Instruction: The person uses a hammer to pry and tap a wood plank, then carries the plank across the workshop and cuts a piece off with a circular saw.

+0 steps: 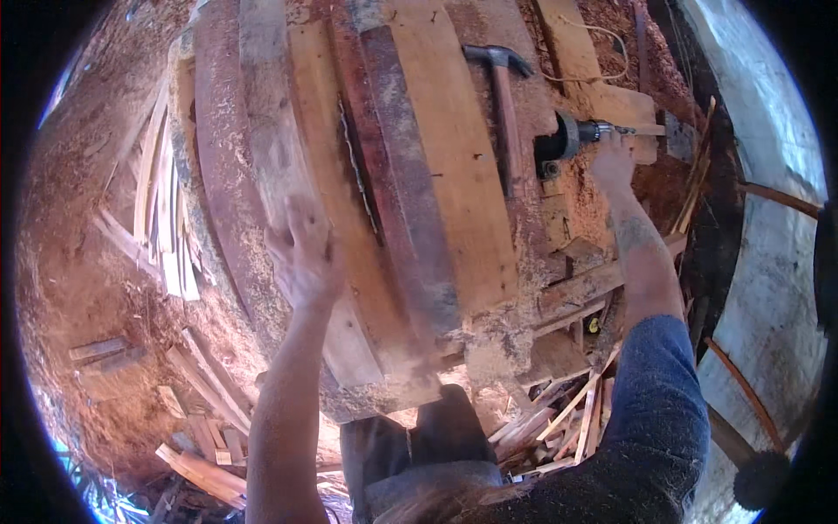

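My left hand (303, 249) rests flat with spread fingers on a stack of long wooden planks (419, 175) lying on a workbench. My right hand (613, 162) reaches out to the right end of the bench and touches a dark power tool (566, 140) with a round black body and a metal tip. Whether the fingers grip the tool I cannot tell. A claw hammer (504, 96) with a reddish handle lies on the planks just left of that tool. A thin chain or cord (356, 170) runs along a gap between two planks.
Sawdust (78, 288) covers the ground at left. Offcut strips lie in piles at left (161, 210), lower left (205, 410) and lower right (567, 419). A pale curved wall (768, 288) stands at right. A light cord (602, 61) loops at the top.
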A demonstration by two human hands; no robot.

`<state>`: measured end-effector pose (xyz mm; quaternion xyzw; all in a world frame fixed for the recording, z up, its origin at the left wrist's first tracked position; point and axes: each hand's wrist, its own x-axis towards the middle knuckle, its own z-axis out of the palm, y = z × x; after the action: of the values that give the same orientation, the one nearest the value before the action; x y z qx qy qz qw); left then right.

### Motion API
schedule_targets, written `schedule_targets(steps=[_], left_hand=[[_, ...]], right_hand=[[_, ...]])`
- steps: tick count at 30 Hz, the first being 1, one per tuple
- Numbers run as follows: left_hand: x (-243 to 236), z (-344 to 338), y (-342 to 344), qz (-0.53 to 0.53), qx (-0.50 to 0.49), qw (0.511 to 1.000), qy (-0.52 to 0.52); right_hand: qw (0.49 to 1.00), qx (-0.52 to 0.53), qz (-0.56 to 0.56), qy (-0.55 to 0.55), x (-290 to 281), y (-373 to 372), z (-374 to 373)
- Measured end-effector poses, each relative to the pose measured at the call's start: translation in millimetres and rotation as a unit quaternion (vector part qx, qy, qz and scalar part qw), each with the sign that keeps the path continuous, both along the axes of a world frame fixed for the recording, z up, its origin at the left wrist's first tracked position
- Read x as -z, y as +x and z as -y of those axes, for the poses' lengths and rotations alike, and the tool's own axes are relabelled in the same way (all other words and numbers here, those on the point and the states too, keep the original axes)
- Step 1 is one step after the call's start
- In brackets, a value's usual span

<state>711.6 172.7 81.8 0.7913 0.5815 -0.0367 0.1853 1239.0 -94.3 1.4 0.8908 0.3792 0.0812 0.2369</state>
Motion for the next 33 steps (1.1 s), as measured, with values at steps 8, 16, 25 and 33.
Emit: schedule_targets(steps=[8,16,25,33], left_hand=[[12.1,-5.5,3.1,-0.001,0.037,0.999,0.004],[2.0,-4.8,-22.0,-0.034,0.052,0.996,0.062],[-1.6,-5.3,-6.8,-0.031,0.037,0.999,0.02],[4.1,0.0,-10.4,-0.004,0.049,0.996,0.074]], right_hand=[[0.99,-0.08,-0.11,-0.04,84.2,127.8,19.0],[0.975,-0.202,-0.047,-0.074,111.7,84.4,-10.5],[0.995,-0.091,-0.034,0.021,68.9,11.0,20.8],[0.88,0.064,-0.294,0.367,-66.5,-123.2,-58.8]])
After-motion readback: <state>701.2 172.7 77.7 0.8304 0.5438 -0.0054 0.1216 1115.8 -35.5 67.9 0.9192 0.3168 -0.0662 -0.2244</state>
